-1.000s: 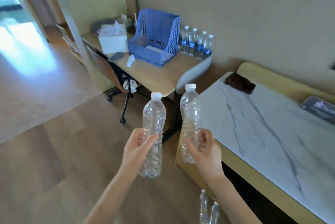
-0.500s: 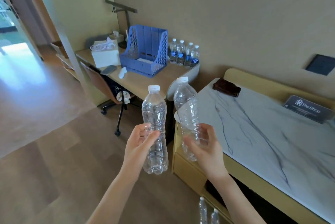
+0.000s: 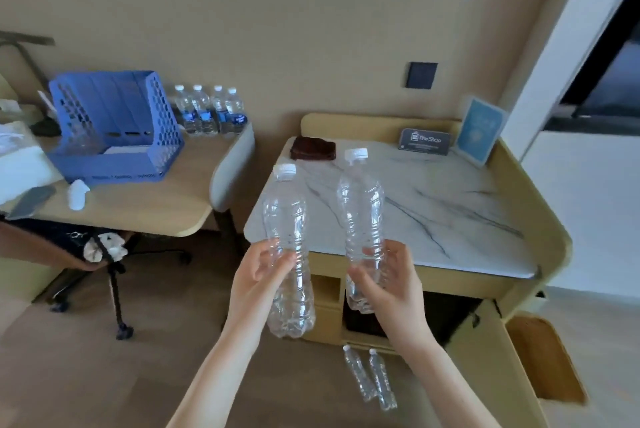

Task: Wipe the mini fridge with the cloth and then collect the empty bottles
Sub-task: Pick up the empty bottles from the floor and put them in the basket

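Note:
My left hand [image 3: 258, 277] grips an empty clear bottle [image 3: 287, 220] with a white cap, held upright. A second empty bottle [image 3: 362, 206], also upright, is gripped low down by my right hand [image 3: 389, 284]. Both bottles hang in front of the yellow cabinet [image 3: 550, 237] with a marble top. A dark brown cloth [image 3: 313, 148] lies folded at the top's back left corner. Two more empty bottles [image 3: 370, 377] lie on the floor by the cabinet's base. A dark opening [image 3: 446, 317] shows under the top; the mini fridge itself I cannot make out.
A wooden desk [image 3: 156, 209] stands left of the cabinet, carrying a blue file rack [image 3: 117, 126], several full water bottles [image 3: 211, 109] and a tissue box. An office chair [image 3: 83, 261] sits under the desk. A card sign [image 3: 426, 141] and blue placard [image 3: 481, 130] stand on the marble.
The view has swung right and now faces the cabinet squarely. Both hands keep hold of their bottles, which stay upright and have drawn slightly apart.

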### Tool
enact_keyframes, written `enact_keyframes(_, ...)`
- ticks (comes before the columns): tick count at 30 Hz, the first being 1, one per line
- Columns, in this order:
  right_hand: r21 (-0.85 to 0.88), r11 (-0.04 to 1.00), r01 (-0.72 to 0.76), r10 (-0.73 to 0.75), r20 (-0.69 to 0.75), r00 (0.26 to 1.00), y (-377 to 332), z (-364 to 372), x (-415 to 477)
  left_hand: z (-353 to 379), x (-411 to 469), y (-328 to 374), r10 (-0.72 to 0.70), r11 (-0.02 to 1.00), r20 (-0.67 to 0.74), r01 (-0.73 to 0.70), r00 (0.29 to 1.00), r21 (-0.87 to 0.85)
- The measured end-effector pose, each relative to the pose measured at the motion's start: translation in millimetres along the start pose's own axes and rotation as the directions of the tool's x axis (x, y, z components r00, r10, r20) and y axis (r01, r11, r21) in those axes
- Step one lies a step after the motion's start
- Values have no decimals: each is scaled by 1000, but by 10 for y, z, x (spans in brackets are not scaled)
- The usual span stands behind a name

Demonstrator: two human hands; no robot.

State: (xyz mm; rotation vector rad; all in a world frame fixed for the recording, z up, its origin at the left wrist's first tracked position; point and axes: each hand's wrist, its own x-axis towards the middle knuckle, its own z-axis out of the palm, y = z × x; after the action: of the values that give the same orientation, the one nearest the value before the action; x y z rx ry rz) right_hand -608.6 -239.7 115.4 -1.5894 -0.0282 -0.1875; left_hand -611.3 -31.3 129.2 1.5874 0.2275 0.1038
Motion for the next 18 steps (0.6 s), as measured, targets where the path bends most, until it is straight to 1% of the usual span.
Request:
enact_keyframes(3,12,1000,16,-14,-136,991,-5,-42,-251,-19,-5,15,13,1000,128,-16,992,19)
enact_keyframes(5,-11,1000,16,-18,-224,974,-31,-58,-449,-35,-34,11,22,999,212,-29,977,29)
enact_keyframes(9,-66,998,-17,-11,-402,915,-54,-86,-912,5,-133,-35,23,998,373,-41,928,41)
enact_keyframes(13,-127,990,-65,-19,-570,821,-40,-170,-1420,200,-320,-78,48,995,544,-90,838,51)
enact_keyframes(16,-147,985,-95,-28,-670,742,-75,-250,-1797,377,-500,-128,29,997,654,-71,756,38)
enact_keyframes(18,-156,981,-116,-39,-744,667,-124,-320,-2023,520,-614,-145,18,998,727,-56,687,28)
